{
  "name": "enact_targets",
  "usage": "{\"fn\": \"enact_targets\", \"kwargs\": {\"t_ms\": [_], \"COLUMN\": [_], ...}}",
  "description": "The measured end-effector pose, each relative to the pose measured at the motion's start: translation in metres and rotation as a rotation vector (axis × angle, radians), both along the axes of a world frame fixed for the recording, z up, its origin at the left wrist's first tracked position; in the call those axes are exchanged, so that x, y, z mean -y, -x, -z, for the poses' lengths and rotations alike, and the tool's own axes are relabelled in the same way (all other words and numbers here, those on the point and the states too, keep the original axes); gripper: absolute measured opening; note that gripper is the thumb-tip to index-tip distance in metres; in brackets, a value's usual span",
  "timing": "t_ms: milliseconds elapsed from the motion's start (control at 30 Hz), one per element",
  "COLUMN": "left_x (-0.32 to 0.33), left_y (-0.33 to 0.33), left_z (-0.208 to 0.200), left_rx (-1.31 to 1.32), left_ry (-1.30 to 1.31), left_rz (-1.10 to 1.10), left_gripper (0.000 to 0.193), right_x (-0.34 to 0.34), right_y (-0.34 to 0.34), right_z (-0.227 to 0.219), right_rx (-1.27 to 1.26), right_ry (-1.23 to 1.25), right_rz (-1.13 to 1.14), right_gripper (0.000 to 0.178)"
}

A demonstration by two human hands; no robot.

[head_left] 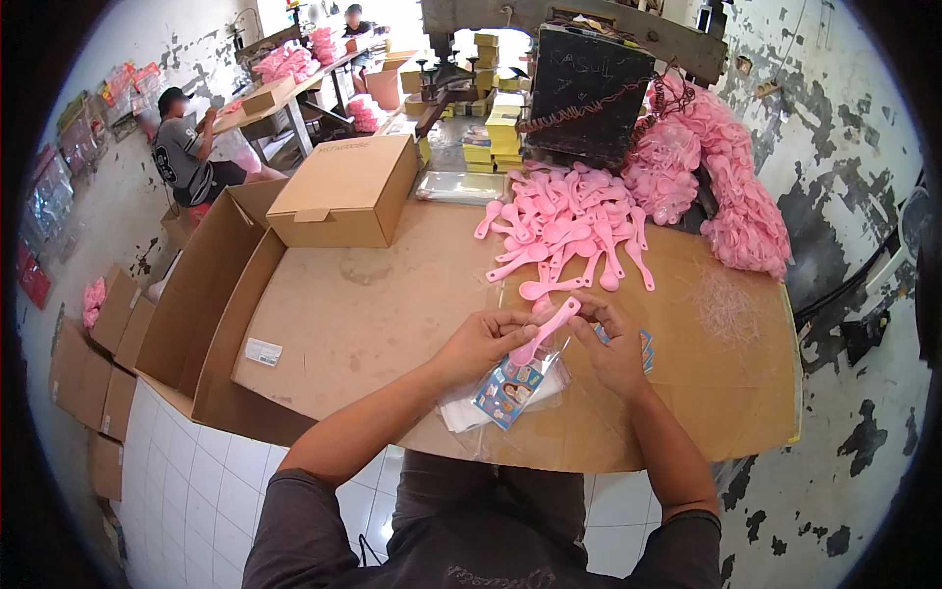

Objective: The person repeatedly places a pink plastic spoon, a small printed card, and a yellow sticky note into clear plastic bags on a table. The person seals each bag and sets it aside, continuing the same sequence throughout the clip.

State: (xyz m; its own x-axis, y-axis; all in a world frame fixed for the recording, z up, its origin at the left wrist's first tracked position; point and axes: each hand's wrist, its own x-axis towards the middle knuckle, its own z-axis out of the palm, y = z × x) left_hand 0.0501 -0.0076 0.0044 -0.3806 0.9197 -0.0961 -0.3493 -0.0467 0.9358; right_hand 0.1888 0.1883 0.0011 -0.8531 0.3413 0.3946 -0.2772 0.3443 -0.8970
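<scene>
A pink plastic spoon (549,326) slants between my two hands, its lower end over a small clear plastic bag (551,355). The bag contains a blue printed card (508,391). My left hand (483,344) is closed, its thumb and fingertips pinching at the bag's upper left edge beside the spoon. At the spoon's upper end, my right hand (613,344) is closed with its fingertips on the handle. Under the card lies a stack of clear and white bags (461,412). More blue cards (646,349) sit partly hidden behind my right hand.
Loose pink spoons (579,211) are heaped beyond my hands. Bagged pink items (751,221) pile up at the right. On the left are a closed cardboard box (343,191) and an open carton (211,304). A dark metal box (579,98) stands behind. A seated person (182,147) works far left.
</scene>
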Motion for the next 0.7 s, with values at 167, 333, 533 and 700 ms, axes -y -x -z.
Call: {"fn": "enact_targets", "kwargs": {"t_ms": [167,333,533,700], "left_x": [0.002,0.005,0.007,0.009], "left_y": [0.006,0.004,0.011,0.009], "left_z": [0.005,-0.009,0.009,-0.016], "left_rx": [-0.077,0.001,-0.014,-0.23], "left_ry": [-0.015,-0.065,-0.218,-0.268], "left_rz": [0.002,0.13,0.322,0.035], "left_gripper": [0.031,0.036,0.046,0.042], "right_x": [0.008,0.013,0.029,0.033], "right_y": [-0.003,-0.003,-0.01,-0.023], "right_z": [-0.022,-0.033,-0.074,-0.141], "right_rx": [-0.038,-0.102,-0.129,-0.16], "right_ry": [-0.379,0.078,-0.545,-0.839], "right_rz": [-0.207,-0.211,-0.227,-0.102], "right_gripper": [0.037,0.021,0.016,0.011]}}
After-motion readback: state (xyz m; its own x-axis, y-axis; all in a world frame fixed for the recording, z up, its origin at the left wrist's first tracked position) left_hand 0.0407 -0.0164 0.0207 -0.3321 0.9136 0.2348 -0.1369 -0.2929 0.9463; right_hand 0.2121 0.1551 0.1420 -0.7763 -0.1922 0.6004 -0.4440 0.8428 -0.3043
